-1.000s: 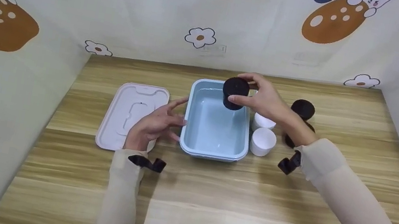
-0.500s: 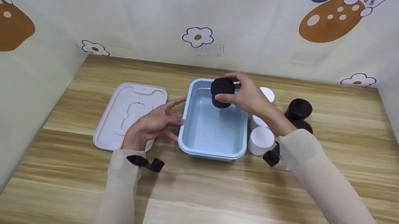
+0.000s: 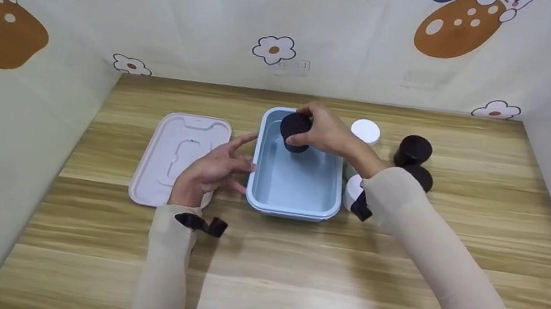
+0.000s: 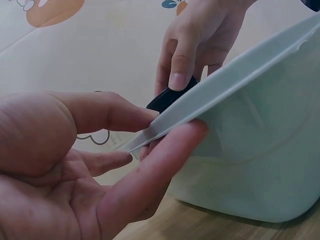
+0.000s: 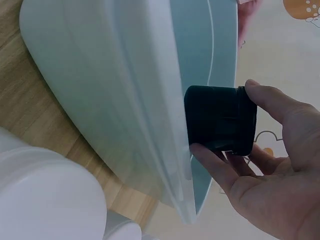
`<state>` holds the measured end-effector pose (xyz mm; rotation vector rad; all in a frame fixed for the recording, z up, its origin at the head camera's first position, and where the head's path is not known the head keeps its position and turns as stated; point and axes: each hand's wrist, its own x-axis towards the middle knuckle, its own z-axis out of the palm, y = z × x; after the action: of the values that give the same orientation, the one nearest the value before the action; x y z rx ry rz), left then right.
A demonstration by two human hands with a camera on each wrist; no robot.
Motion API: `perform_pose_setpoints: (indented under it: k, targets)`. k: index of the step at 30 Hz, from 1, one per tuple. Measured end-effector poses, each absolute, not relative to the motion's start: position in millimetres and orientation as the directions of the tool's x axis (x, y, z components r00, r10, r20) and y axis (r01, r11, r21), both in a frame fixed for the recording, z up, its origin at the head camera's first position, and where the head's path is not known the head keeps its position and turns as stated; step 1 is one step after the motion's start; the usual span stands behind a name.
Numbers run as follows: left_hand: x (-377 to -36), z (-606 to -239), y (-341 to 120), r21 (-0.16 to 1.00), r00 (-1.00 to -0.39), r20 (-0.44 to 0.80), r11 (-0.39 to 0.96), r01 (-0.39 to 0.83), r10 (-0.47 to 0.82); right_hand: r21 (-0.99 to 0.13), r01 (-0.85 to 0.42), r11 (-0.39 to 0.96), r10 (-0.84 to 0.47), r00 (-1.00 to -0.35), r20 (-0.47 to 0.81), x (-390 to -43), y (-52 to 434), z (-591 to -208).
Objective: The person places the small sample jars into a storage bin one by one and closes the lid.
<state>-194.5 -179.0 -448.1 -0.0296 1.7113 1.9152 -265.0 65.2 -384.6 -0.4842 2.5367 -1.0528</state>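
My right hand [image 3: 327, 131] grips a black jar [image 3: 296, 125] by its wider top end, with thumb and fingers round it. The jar is upright, within the far left part of a light blue bin [image 3: 291, 213], its lower end down past the rim. At the bin's left side, my left hand [image 3: 213, 170] holds the rim between thumb and finger, as the left wrist view shows. In the right wrist view the black jar [image 5: 217, 120] overlaps the bin wall [image 5: 100, 90], and its far end is partly hidden behind that wall.
A pale lid [image 3: 155, 159] lies left of the bin, partly under my left forearm. White jars [image 3: 365, 131] stand along the bin's right side, partly hidden by my right arm. Two black jars [image 3: 414, 149] stand farther right. A patterned curtain [image 3: 210, 12] rises behind the table.
My right hand has moved left and lower with the black jar, from the bin's far right part to its far left part. My left hand stays at the rim.
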Motion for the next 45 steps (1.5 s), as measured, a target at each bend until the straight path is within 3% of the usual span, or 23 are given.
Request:
perform_pose_setpoints:
  k: [17,45]
  targets:
    - [-195,-449,-179,0.916,-0.851,-0.361,-0.025,-0.400,0.380,-0.634,-0.247,0.733,-0.464,-0.863,-0.199,-273,45,-390]
    - [-194,-451,-179,0.924,-0.854,-0.358,0.011,-0.383,0.378,-0.548,-0.213,0.809,-0.442,-0.834,-0.329,-271,42,-399]
